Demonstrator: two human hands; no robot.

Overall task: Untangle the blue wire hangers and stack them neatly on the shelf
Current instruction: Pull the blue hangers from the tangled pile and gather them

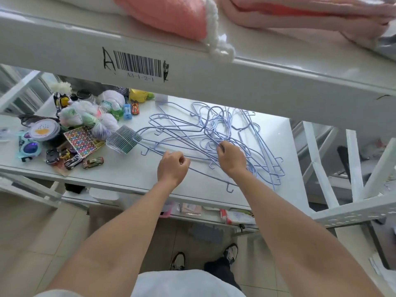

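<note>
A tangled pile of blue wire hangers [216, 129] lies spread over the right half of the white shelf [120, 172]. Their hooks cross each other near the back. My left hand [171, 166] is closed on the lower bar of a hanger at the front of the pile. My right hand [230, 156] is closed on wires in the middle of the tangle. Both forearms reach in from below, over the shelf's front edge.
The shelf's left half holds toy cars [72, 160], a sticker sheet [82, 139], sunglasses [29, 147], bagged items [90, 116] and a bundle of metal clips [124, 140]. An upper shelf beam [192, 69] with a barcode label hangs overhead, with pink fabric [171, 16] on top.
</note>
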